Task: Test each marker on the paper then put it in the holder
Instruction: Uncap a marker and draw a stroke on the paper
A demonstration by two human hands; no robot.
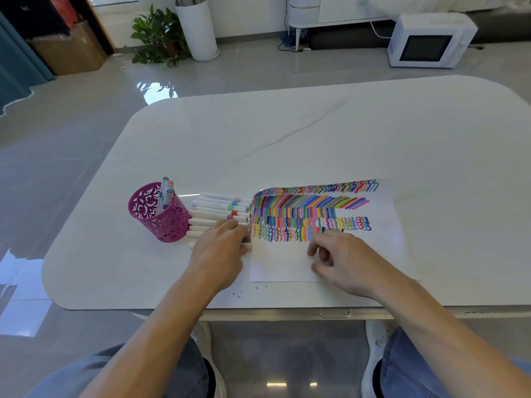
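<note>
A row of white markers (221,209) lies on the table between the pink holder (161,222) and the paper (385,225). The holder is a perforated cup with three markers (166,193) standing in it. Rows of coloured test strokes cover the paper's upper part. My left hand (221,251) is on the near end of the row, its fingers curled round the nearest marker (249,246), whose yellowish tip pokes out by the paper's edge. My right hand (342,259) rests on the blank lower part of the paper with loosely curled fingers and holds nothing.
The white table (316,139) has a rounded front edge just below my wrists. Small blue ink dots (238,294) mark it near the paper's front left corner. On the floor behind stand a potted plant (158,35) and a microwave (428,41).
</note>
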